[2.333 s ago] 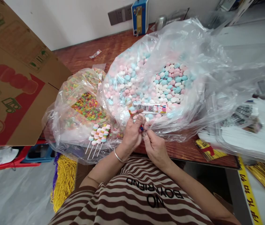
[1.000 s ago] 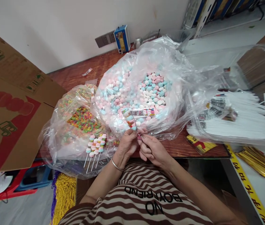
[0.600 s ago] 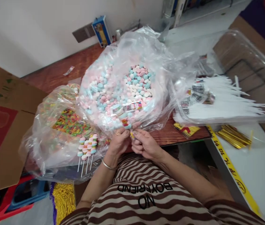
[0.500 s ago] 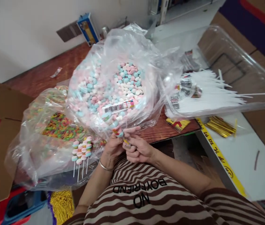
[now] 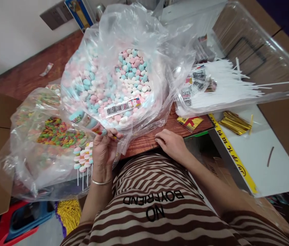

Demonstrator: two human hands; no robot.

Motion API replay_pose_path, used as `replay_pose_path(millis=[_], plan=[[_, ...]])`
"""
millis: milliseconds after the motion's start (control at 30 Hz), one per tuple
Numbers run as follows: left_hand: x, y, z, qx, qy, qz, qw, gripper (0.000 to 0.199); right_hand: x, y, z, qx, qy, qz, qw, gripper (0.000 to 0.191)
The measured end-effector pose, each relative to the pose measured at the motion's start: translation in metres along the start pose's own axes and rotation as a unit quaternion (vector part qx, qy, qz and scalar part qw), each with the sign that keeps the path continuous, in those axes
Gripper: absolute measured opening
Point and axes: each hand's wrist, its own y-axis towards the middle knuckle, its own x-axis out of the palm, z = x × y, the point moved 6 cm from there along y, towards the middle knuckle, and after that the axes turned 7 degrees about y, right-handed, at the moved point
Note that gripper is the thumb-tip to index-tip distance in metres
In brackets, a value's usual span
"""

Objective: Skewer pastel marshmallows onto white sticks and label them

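My left hand (image 5: pixel 104 147) is closed, its fingers pinching the lower end of a clear-wrapped marshmallow lollipop (image 5: pixel 84 120) that leans to the left over the candy bags. Printing shows on the wrapper. At the table's front edge, apart from the left, my right hand (image 5: pixel 172 143) has its fingers curled in and nothing shows in them. Several finished-looking marshmallow lollipops (image 5: pixel 83 160) on white sticks lie left of my left wrist. Behind my hands a big clear bag (image 5: pixel 131 25) holds pink, blue and white marshmallows (image 5: pixel 134 70), with a printed wrapper strip (image 5: pixel 121 106) on top.
To the left, another clear bag contains colourful ring-shaped candies (image 5: pixel 59 135). A clear plastic tub (image 5: pixel 269 37) on the right holds many white sticks (image 5: pixel 226 85) and wrappers. Gold twist ties (image 5: pixel 236 123) lie on the white surface; a gold packet (image 5: pixel 190 123) sits at the wooden table's corner.
My hands were together at the lollipop's lower end. The right hand has let go and moved right; the left has carried the lollipop leftward. The view has shifted slightly.
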Motion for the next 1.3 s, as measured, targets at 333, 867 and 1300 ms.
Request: replay_pose_path(millis=[333,867,1300], plan=[[-0.016,-0.020,0.002,0.037,0.211,0.010,0.977,0.031,0.031,0.018,-0.033,-0.053,0.005,-0.017,0.998,0.019],[0.034,-0.040,-0.003,0.312,0.639,0.024,0.702,0.019,0.005,0.029,-0.087,0.001,0.405,0.054,0.913,0.019],[0.023,-0.017,-0.042,-0.132,0.041,0.001,0.990,0.030,0.006,0.043,-0.079,-0.034,0.303,0.116,0.945,0.011]])
